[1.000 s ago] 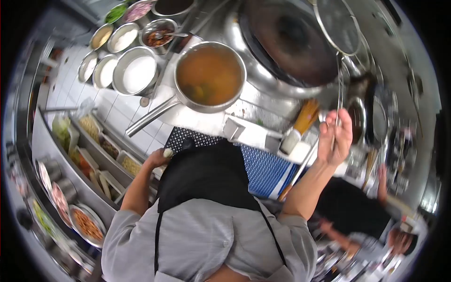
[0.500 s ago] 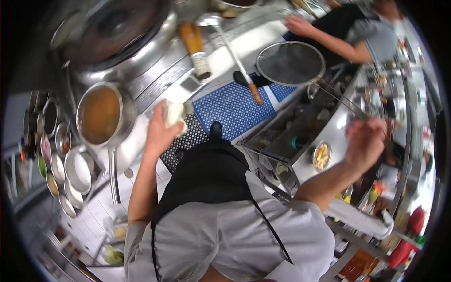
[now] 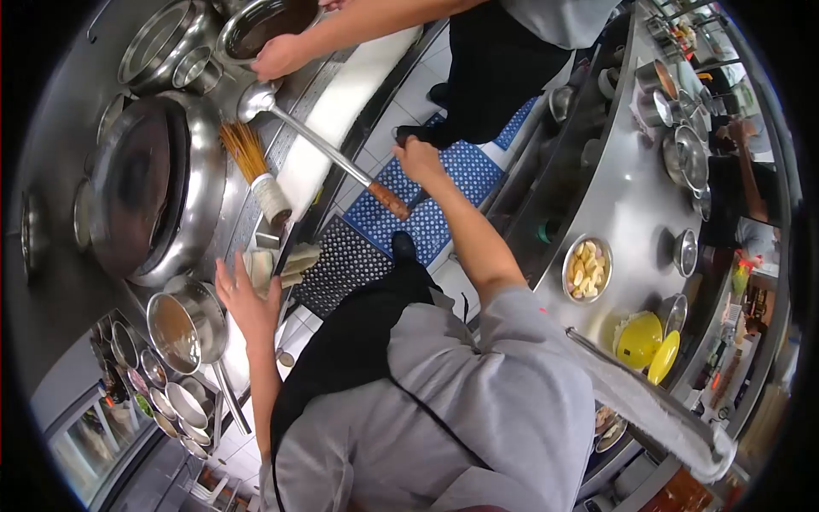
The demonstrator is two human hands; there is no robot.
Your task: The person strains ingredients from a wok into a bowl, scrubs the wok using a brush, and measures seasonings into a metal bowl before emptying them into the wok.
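My left hand (image 3: 247,300) is open with fingers spread, beside a crumpled pale cloth (image 3: 299,263) at the stove edge. Just below it stands a steel saucepan (image 3: 209,320) with its long handle pointing down. My right hand (image 3: 420,162) is stretched forward over the floor, its fingers curled closed; whatever they may hold is hidden. Near it is the wooden-ended handle of a steel ladle (image 3: 320,145), whose bowl rests on the stove. A bamboo brush (image 3: 256,175) lies between the ladle and a large wok (image 3: 141,188).
A co-worker's arm (image 3: 367,34) reaches across the top to a steel bowl of dark liquid (image 3: 256,30). On the right counter (image 3: 601,183) sit a bowl of pale chunks (image 3: 587,269) and a yellow bowl (image 3: 638,340). Blue mats (image 3: 469,183) cover part of the floor.
My left hand has let go of the cloth. My right hand has swung from the right toward the middle, and the strainer it held is out of sight. The co-worker now reaches over the stove.
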